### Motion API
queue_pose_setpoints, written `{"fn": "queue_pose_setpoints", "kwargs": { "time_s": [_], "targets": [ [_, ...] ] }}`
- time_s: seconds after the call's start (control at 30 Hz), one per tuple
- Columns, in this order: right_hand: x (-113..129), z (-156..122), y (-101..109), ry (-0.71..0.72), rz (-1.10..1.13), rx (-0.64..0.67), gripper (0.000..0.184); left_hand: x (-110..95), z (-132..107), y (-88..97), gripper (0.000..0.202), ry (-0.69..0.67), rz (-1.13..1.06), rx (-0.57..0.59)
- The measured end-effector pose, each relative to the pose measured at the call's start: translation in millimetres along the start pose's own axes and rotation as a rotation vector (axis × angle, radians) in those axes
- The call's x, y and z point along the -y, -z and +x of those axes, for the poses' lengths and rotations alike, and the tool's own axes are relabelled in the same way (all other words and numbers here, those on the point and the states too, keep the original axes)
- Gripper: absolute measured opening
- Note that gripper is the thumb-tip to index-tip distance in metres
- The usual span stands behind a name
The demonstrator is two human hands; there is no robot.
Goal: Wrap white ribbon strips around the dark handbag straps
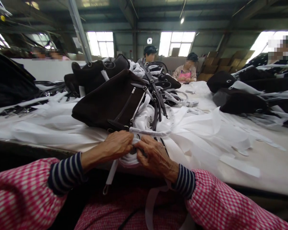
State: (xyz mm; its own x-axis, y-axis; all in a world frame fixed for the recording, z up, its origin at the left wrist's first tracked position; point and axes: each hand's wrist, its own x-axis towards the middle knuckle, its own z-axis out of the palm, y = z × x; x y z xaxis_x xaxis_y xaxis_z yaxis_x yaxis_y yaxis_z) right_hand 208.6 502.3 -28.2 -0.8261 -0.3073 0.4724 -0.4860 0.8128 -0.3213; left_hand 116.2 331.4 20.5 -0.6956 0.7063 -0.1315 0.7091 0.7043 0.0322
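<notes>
My left hand [116,145] and my right hand [153,156] meet at the near table edge, both closed on a white-wrapped bag strap [128,158] whose end with a metal clasp [105,189] hangs below the edge. Just beyond my hands lies a dark brown suede handbag [110,102] with a zip and dark straps [157,95], resting on white wrapping paper [194,127]. What lies under my fingertips is hidden.
More dark bags are piled at the back left [93,73] and right [237,95]. Loose white paper strips [240,164] litter the white table [278,166]. Other people sit at the far end [186,70]. Cardboard boxes [220,60] stand behind.
</notes>
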Motion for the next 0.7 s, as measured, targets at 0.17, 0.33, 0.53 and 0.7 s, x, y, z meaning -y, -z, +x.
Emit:
{"fn": "queue_pose_setpoints", "kwargs": {
  "time_s": [0.17, 0.33, 0.53, 0.7],
  "targets": [
    [-0.6, -0.2, -2.3, 0.006, 0.023, -0.011, 0.019, -10.3, 0.2, -14.1, 0.021, 0.016, 0.048, -0.011],
    [-1.9, -0.4, -3.0, 0.02, 0.004, -0.023, 0.018, -17.2, -4.9, -12.8, 0.019, 0.042, -0.03, -0.075],
    [-4.5, -1.1, -0.9, 0.037, -0.012, -0.025, 0.017, 5.3, -22.4, 3.4, 0.022, -0.148, -0.298, -0.128],
    [-1.8, -2.3, 2.2, 0.041, -0.017, 0.001, 0.015, 16.2, -49.3, -9.2, 0.015, -0.306, -0.37, -0.297]
  ]
}}
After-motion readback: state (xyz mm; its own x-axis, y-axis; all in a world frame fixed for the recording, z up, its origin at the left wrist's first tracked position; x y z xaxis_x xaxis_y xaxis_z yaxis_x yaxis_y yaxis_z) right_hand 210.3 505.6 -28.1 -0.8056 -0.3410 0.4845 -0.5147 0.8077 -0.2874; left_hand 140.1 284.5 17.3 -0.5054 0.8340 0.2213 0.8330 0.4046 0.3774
